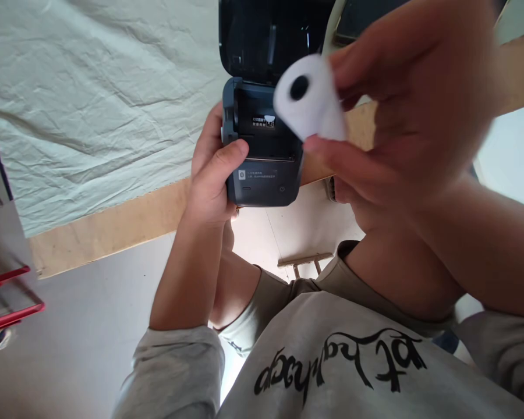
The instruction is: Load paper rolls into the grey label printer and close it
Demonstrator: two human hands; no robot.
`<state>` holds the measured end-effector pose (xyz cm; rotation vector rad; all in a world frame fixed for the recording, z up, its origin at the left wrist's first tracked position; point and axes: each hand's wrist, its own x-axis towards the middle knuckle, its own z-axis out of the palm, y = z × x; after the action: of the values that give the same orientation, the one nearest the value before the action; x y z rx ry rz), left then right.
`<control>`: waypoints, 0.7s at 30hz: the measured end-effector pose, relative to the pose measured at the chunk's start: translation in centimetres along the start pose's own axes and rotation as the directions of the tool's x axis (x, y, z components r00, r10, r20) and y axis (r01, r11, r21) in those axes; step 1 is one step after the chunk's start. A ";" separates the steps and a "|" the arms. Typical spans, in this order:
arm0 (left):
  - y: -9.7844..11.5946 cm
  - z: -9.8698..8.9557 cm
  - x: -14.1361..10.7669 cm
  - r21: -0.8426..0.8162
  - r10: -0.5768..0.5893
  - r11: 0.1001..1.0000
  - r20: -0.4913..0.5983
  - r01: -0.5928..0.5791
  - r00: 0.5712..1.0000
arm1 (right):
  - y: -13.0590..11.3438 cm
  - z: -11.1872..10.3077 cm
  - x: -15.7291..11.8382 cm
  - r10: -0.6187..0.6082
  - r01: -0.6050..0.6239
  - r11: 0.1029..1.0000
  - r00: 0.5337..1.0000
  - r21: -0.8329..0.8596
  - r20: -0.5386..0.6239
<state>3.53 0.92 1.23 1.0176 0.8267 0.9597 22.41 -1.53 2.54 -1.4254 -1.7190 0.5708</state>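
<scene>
A small dark label printer [262,186] is tilted up near the table's front edge, its black lid [266,43] swung open and its paper bay showing no roll inside. My left hand [216,166] is closed around the printer's left side, thumb on the front rim. Beside the open bay, up and to the right, my right hand [388,110] pinches a white paper roll [317,107] between thumb and fingers. The roll's dark core hole faces left. The right hand is blurred by motion.
A wrinkled pale cloth [105,105] covers the table, whose wooden edge [113,224] runs along the front. A dark flat object [367,17] lies behind my right hand. Red-edged racks [13,299] stand at the far left. A wooden stool [305,260] shows below, between the legs.
</scene>
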 end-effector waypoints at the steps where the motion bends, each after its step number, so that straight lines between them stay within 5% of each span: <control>1: -0.1 0.1 0.0 -0.003 0.013 1.000 -0.014 -0.013 1.000 | -0.6 0.4 0.1 -0.034 0.034 0.997 0.999 -0.072 0.002; 5: -1.1 -0.6 0.5 -0.024 0.062 0.998 -0.007 -0.062 0.998 | -1.9 1.7 1.2 -0.036 0.048 0.943 0.998 -0.328 0.042; 10: -2.8 -2.7 1.7 0.005 0.163 0.986 0.157 -0.166 0.974 | -2.0 2.5 1.9 -0.037 0.110 0.848 0.988 -0.519 0.150; 16: -3.3 -3.9 2.6 -0.009 0.236 0.971 0.223 -0.240 0.946 | -2.2 2.7 0.0 -0.301 0.304 0.793 0.949 -0.528 0.093; 18: -3.5 -4.2 2.8 0.003 0.244 0.965 0.342 -0.261 0.908 | -1.9 2.8 -0.6 -0.394 0.401 0.779 0.911 -0.482 0.122; 21: -3.6 -4.1 2.7 0.008 0.243 0.968 0.238 -0.253 0.940 | -1.4 2.4 -0.9 -0.487 0.499 0.779 0.863 -0.379 0.134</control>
<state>1.72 3.87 -3.76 1.2644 0.5285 1.0141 19.69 -2.42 1.96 -1.1444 -2.2185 -0.0643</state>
